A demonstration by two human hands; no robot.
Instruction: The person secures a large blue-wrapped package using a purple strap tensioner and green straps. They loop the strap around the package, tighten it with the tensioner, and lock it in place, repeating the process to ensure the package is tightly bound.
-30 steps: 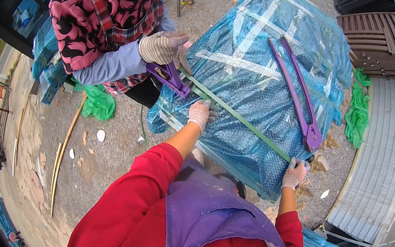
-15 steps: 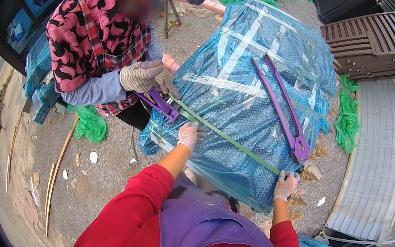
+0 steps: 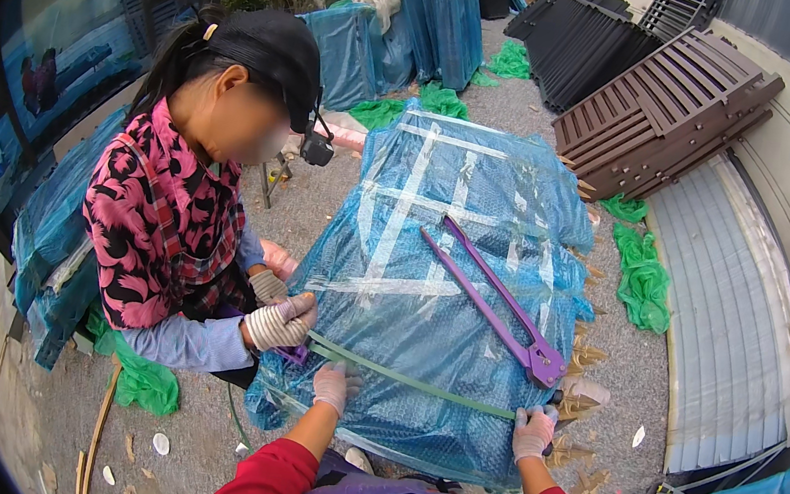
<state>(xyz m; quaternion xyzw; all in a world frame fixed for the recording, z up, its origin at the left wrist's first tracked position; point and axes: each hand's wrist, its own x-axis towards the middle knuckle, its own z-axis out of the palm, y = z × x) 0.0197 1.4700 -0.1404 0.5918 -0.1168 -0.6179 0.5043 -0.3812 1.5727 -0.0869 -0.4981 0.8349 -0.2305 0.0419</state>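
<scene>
A green packing strap [image 3: 426, 385] runs across the near part of a large bundle [image 3: 391, 277] wrapped in blue bubble film with white tape. My right hand [image 3: 533, 434], in a thin white glove, grips the strap at the bundle's right edge. Also gloved, my left hand [image 3: 333, 386] rests on the film just below the strap's left part, fingers spread. At the strap's left end a co-worker's gloved hands [image 3: 279, 317] are at a purple strap tensioner [image 3: 296, 352], mostly hidden. A long-handled purple strapping tool [image 3: 505, 323] lies on the bundle.
The co-worker [image 3: 178, 207] stands at the left side of the bundle. Brown slatted panels [image 3: 667, 108] lean at the right wall, near corrugated sheets [image 3: 727, 324]. Green plastic film [image 3: 641, 282] and wooden strips [image 3: 99, 428] lie on the ground. Pointed gold-coloured tips [image 3: 577, 406] stick out at the bundle's right.
The view has tilted up, showing more of the far yard. My left hand sits slightly below the strap, where before it touched it. The co-worker's hands have shifted on the tensioner.
</scene>
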